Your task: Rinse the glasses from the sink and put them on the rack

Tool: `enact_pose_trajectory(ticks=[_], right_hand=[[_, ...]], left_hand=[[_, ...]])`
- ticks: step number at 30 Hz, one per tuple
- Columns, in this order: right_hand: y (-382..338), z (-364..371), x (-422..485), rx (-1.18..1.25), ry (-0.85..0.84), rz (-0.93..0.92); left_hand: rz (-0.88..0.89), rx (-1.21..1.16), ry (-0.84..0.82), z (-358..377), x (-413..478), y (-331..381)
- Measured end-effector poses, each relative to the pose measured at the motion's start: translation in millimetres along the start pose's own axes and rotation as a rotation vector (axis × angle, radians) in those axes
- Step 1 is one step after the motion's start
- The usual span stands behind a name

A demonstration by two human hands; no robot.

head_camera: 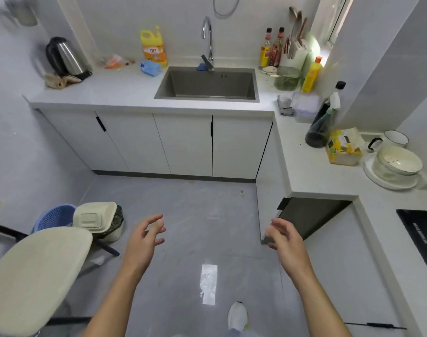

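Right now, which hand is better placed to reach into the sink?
Left, narrowly: both hands are empty, but the left hand lines up closer with the sink; the right hand is beside the counter corner.

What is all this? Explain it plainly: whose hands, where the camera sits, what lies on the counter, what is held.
This is one picture, from a wide-angle camera worn on a person's head, looking forward and down. No machine: the bare left hand and bare right hand hang over the grey floor, fingers relaxed, holding nothing. Ahead, the white counter carries a grey metal sink with a chrome tap, a steel electric kettle and a yellow plastic detergent jug. No glasses show from here.
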State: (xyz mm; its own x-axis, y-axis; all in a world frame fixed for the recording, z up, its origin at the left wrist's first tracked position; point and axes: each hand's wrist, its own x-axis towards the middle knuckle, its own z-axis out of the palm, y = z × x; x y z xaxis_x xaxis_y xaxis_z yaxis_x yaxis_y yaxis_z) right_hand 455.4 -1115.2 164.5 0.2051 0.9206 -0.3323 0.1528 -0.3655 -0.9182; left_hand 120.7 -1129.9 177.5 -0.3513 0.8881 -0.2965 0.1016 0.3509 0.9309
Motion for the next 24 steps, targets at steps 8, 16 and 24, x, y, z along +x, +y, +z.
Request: enact_pose_trajectory(ticks=[8, 16, 24], right_hand=[[-40.6, -4.4, 84.6, -0.068, -0.073, -0.031], [-69.7, 36.2, 173.9, -0.090, -0.061, -0.014], [-121.5, 100.3, 264.1, -0.052, -0.002, 0.006]], left_hand=[[-0.008, -0.015, 0.033, 37.6, 50.0, 25.2], [-0.009, 0.008, 0.014, 42.9, 154.4, 43.7], [-0.009, 0.016, -0.028, 26.7, 293.2, 79.6]])
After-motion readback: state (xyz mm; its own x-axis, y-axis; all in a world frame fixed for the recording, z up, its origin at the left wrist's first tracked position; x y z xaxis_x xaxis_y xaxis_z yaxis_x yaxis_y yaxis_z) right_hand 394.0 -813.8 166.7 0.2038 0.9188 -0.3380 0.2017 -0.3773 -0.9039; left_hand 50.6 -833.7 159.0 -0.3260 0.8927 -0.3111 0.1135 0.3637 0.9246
